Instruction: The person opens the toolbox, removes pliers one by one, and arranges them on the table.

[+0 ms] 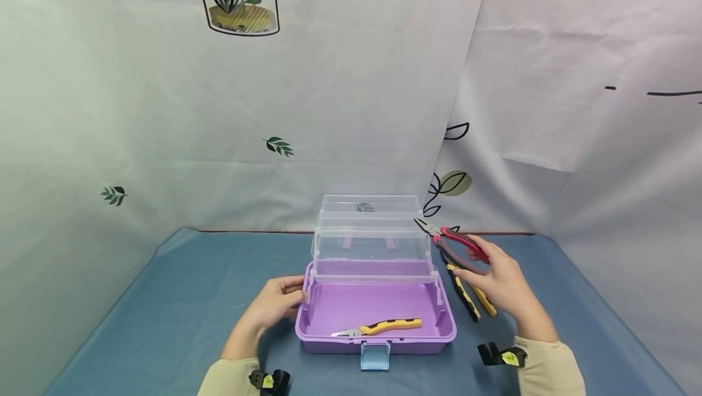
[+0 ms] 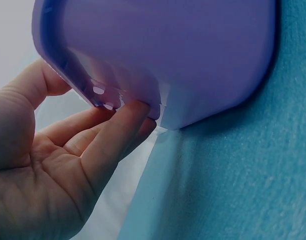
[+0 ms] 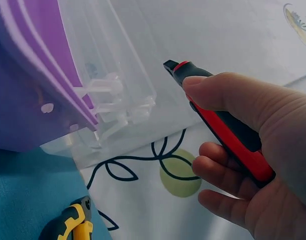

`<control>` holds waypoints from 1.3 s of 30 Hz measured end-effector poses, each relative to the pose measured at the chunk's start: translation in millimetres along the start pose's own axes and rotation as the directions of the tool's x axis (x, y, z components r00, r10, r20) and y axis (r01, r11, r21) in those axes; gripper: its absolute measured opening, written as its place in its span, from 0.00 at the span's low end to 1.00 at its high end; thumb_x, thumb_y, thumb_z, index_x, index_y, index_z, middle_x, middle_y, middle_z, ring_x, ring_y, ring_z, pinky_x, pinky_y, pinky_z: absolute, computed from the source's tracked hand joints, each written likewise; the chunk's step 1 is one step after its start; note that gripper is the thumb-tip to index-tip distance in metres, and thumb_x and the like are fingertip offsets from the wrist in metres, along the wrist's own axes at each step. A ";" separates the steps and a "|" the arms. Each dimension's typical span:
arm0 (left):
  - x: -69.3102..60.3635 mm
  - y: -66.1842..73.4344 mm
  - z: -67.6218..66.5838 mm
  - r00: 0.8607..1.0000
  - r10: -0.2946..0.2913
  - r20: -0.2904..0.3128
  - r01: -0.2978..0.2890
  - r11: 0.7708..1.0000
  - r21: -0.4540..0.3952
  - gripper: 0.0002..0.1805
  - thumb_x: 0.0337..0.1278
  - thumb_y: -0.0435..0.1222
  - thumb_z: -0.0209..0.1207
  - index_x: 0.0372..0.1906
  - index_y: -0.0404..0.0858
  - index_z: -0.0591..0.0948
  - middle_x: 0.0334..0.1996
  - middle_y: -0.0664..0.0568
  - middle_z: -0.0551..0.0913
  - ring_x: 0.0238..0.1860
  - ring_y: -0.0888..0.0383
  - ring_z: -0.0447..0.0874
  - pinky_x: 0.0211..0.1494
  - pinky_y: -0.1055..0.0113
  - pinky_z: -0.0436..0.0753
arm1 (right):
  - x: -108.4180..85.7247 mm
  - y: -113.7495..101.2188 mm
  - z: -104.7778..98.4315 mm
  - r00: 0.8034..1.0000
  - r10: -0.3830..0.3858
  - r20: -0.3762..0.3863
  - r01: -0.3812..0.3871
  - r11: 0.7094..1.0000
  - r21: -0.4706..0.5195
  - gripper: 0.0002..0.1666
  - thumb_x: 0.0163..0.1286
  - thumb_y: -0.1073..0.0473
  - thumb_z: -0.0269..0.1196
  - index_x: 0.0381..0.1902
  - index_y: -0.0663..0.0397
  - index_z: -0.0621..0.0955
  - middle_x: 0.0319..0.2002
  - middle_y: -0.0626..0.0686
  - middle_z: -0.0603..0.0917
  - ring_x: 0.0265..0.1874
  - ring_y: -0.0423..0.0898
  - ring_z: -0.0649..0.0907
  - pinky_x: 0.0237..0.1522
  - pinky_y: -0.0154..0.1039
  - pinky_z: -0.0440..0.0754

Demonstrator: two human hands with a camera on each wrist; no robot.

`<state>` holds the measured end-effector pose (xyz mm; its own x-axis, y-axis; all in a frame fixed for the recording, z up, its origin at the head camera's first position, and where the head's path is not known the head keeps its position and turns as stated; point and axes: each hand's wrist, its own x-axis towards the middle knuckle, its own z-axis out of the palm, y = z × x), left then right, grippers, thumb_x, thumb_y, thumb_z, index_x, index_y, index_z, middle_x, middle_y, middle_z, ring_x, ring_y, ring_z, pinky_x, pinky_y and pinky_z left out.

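My left hand (image 1: 276, 303) grips the left side of a purple toolbox (image 1: 378, 347), thumb at the rim and fingers against the outer wall (image 2: 192, 60). Its clear lid and trays (image 1: 373, 243) stand raised at the back. Inside, near the front wall, lie pliers with yellow-and-black handles (image 1: 390, 325). To the right of the box, my right hand (image 1: 501, 283) holds red-and-dark-grey pliers (image 1: 457, 239) above the table, their handles spread and their jaws pointing toward the raised lid. In the right wrist view, the thumb presses along the red pliers (image 3: 227, 135).
A second yellow-and-black pair of pliers (image 1: 463, 295) lies on the blue cloth (image 1: 192, 298) below the right hand. A light blue latch (image 1: 375, 357) hangs down at the box's front. White printed fabric (image 1: 351, 109) stands behind the table and at both sides.
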<state>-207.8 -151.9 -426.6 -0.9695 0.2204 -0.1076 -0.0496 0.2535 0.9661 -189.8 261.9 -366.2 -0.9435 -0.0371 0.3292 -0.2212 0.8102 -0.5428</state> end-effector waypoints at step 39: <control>1.1 -0.5 -0.4 1.000 0.002 0.018 -0.001 1.000 -0.027 0.32 0.53 0.31 0.57 0.63 0.21 0.65 0.57 0.28 0.74 0.52 0.43 0.81 0.47 0.55 0.85 | 2.1 34.0 -7.2 0.991 0.129 0.025 -0.129 0.991 -0.032 0.49 0.57 0.37 0.65 0.66 0.62 0.65 0.51 0.66 0.79 0.52 0.63 0.77 0.50 0.64 0.76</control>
<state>-209.0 -152.1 -427.1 -0.9650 0.2378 -0.1103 -0.0549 0.2279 0.9721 -197.6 293.6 -378.4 -0.9701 0.0535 0.2367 -0.0901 0.8264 -0.5558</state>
